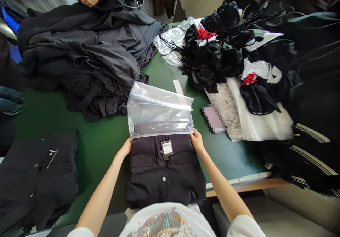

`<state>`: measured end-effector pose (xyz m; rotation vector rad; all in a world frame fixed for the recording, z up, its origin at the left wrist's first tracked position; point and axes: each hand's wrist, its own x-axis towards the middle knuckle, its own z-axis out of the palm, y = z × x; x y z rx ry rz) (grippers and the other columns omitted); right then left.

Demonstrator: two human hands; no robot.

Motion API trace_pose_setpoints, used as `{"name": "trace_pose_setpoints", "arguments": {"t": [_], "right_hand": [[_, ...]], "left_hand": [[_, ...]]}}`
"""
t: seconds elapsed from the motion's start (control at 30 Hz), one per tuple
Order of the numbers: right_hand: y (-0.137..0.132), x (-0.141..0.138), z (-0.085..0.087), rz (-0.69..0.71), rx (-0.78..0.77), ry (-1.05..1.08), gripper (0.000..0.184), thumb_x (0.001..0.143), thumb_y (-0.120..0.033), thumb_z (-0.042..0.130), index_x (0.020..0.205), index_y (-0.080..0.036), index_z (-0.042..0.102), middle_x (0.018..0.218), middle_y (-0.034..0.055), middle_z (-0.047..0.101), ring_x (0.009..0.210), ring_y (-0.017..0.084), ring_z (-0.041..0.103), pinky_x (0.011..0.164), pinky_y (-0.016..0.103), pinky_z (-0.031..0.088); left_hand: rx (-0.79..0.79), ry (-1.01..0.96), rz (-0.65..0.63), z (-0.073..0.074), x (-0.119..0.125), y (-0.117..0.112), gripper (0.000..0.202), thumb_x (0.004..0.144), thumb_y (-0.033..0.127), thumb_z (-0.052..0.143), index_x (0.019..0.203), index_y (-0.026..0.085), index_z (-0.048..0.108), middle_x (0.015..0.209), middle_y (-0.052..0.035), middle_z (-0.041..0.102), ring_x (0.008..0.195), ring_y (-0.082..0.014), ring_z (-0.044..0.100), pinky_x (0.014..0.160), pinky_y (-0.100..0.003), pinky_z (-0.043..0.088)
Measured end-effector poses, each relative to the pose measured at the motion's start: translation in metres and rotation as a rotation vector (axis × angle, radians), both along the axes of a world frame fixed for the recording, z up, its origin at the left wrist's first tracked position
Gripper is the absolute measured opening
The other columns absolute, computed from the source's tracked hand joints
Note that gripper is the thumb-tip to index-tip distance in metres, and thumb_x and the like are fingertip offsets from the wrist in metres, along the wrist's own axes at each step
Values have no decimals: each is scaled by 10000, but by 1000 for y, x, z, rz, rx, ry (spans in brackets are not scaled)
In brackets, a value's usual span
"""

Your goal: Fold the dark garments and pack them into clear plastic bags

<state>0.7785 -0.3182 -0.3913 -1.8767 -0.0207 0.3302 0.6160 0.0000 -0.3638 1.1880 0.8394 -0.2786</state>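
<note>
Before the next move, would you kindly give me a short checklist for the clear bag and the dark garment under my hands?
1. Left hand at the clear bag's near left corner: ok.
2. Right hand at its near right corner: ok.
3. Dark garment folded, buttons facing up: ok.
4. Hang tag covered by the bag: not ok, it lies outside.
5. Garment's far edge inside the bag, not merely beneath it: cannot tell.
6. Second folded garment apart from the bag: ok.
</note>
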Motion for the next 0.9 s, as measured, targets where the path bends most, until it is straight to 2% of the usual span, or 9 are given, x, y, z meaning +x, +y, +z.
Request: {"name": "trace_pose_setpoints", "arguments": {"t": [0.1, 0.2, 0.3, 0.37, 0.47, 0.53, 0.6, 0.7, 0.9], "right_hand": [[-17, -8, 3, 136, -12, 51, 317, 745, -464, 540, 864, -179, 611, 812, 33, 651, 771, 191, 559, 767, 308, 427], [-32, -18, 7, 225, -69, 90, 326, 757, -476, 539, 854, -175, 620, 759, 30, 638, 718, 189, 549, 711, 301, 432], [-33, -26, 14, 235, -105, 88, 291, 757, -457, 544, 836, -184, 605, 733, 21, 624, 650, 169, 531, 657, 287, 435], [-26, -28, 20, 215, -55, 101, 323, 724, -421, 588, 968, -208, 571, 838, 27, 644, 661, 166, 546, 660, 288, 451], [-7, -27, 28, 181, -29, 113, 496, 688, -352, 616, 1149, -247, 466, 918, 32, 654, 690, 169, 556, 687, 295, 460], [3, -26, 30, 103, -119, 78, 368, 722, -349, 554, 1066, -231, 507, 800, 19, 646, 649, 166, 525, 658, 290, 442], [9, -24, 28, -8, -226, 32, 212, 751, -360, 474, 884, -211, 546, 683, 10, 607, 598, 156, 479, 600, 277, 406], [11, -20, 22, -136, -295, -4, 172, 720, -350, 459, 751, -200, 536, 669, 18, 602, 606, 155, 467, 568, 263, 377], [3, -11, 12, -167, -63, 241, 210, 614, -369, 569, 680, -170, 584, 645, 27, 626, 607, 167, 516, 564, 270, 413]], "left_hand": [[102, -78, -162, -2, -13, 4, 126, 545, 202, 675, 647, 128, 678, 624, -48, 692, 739, -258, 649, 783, -394, 497], [198, -118, -300, -8, -29, 7, 159, 542, 198, 694, 691, 143, 695, 699, -63, 717, 809, -291, 660, 844, -424, 490], [251, -123, -262, -14, -38, 6, 208, 565, 237, 689, 758, 160, 703, 803, -71, 733, 882, -297, 658, 909, -438, 469], [259, -125, -212, -16, -39, 3, 237, 566, 276, 698, 772, 160, 700, 819, -73, 735, 912, -304, 651, 920, -448, 465], [234, -120, -171, -16, -34, 0, 291, 539, 333, 729, 761, 149, 693, 794, -78, 734, 913, -314, 648, 910, -463, 469], [244, -124, -176, -18, -32, -1, 318, 522, 339, 743, 769, 144, 693, 809, -81, 734, 924, -314, 644, 924, -460, 460], [271, -120, -173, -19, -33, 0, 332, 519, 335, 746, 788, 146, 697, 845, -82, 735, 946, -311, 638, 942, -451, 449], [289, -95, -134, -20, -35, -1, 330, 549, 365, 722, 797, 148, 697, 867, -81, 734, 955, -306, 636, 933, -448, 456], [261, -68, 1, -16, -29, -14, 346, 607, 420, 690, 812, 142, 696, 879, -95, 733, 973, -297, 629, 898, -438, 479]]}}
